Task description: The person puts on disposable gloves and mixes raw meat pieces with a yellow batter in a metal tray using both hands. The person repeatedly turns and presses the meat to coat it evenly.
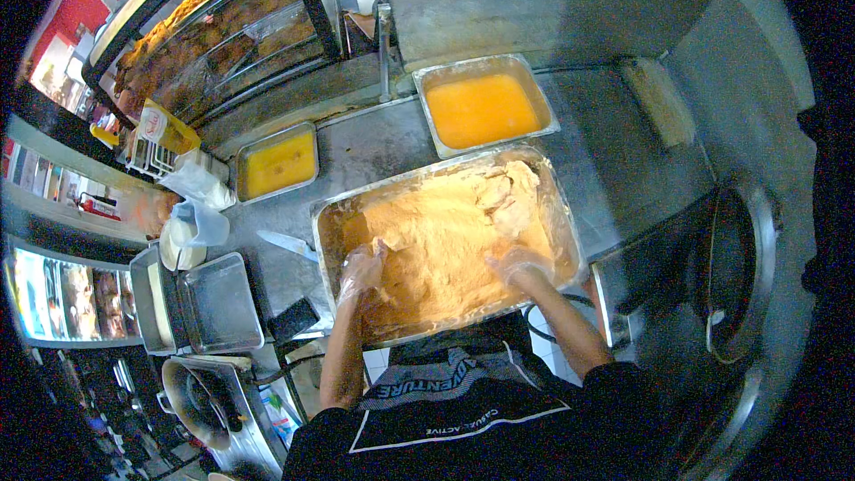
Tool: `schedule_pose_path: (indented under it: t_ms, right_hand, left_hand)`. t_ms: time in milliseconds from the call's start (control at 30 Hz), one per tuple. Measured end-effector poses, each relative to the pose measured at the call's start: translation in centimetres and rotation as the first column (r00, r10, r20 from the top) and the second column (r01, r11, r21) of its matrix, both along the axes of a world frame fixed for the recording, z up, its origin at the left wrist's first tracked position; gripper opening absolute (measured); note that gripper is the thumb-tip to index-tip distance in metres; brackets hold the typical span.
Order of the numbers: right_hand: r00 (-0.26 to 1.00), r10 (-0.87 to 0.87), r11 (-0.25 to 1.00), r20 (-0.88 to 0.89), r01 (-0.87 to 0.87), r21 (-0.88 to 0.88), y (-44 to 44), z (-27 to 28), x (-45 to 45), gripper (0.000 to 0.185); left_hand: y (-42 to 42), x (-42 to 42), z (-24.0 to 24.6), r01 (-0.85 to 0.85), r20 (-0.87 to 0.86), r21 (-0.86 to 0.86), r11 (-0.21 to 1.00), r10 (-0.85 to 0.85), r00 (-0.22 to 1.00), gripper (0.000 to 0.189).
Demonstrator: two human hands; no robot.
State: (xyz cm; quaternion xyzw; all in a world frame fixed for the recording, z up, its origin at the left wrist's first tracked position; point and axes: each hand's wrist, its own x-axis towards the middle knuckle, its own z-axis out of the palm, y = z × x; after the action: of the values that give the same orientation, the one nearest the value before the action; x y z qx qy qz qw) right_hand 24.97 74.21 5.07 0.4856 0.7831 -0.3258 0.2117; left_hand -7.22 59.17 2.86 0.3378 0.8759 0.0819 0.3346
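Observation:
A large metal tray (568, 214) in front of me is filled with pale orange breading flour (434, 234). My left hand (363, 270), in a clear plastic glove, is at the tray's left side over the flour. Its fingertips meet a small flour-coated lump; whether they grip it is unclear. My right hand (522, 266), gloved the same way, reaches into the flour at the right, and its fingertips are partly buried. Several flour-coated pieces (511, 200), possibly chicken, are heaped in the tray's far right corner. A knife (287, 244) lies left of the tray, its handle end hidden by the rim.
Behind the tray stands a pan of orange liquid (481, 110); a smaller pan of yellow liquid (279, 164) is farther left. An empty metal pan (224, 304), a dark phone (294, 319) and a plastic jug (207, 222) sit at left. Woks (200, 401) flank me.

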Motion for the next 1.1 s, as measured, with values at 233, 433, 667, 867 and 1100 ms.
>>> schedule_pose_path:
  t_ms: [233,433,667,867,1100]
  right_hand:
    - [0.988,0.152,0.957,0.009,-0.145,-0.251,-1.3,-2.3,-6.4,0.093]
    - [0.751,-0.619,0.511,-0.232,0.160,-0.844,-4.5,-3.9,-10.1,0.068]
    - [0.545,-0.774,0.415,-0.323,0.050,-0.908,-5.1,-0.7,-9.8,0.049]
    - [0.566,-0.648,0.684,-0.509,0.138,-0.716,-3.6,-1.1,-9.9,0.043]
    - [0.676,-0.310,0.916,-0.668,0.022,-0.402,-3.0,5.7,-8.6,0.047]
  left_hand:
    - [-1.1,1.1,-1.5,0.239,0.106,0.051,0.970,-0.243,0.964,0.087]
    - [-2.2,3.3,-2.1,0.069,0.327,0.052,0.996,-0.083,0.941,0.107]
    - [-2.1,3.3,-4.8,-0.081,0.385,0.126,0.989,0.027,0.923,0.115]
    - [-1.4,5.5,0.9,-0.478,0.611,0.284,0.831,0.227,0.758,0.076]
    - [-1.5,6.2,4.5,-0.453,0.734,0.341,0.824,0.068,0.675,0.062]
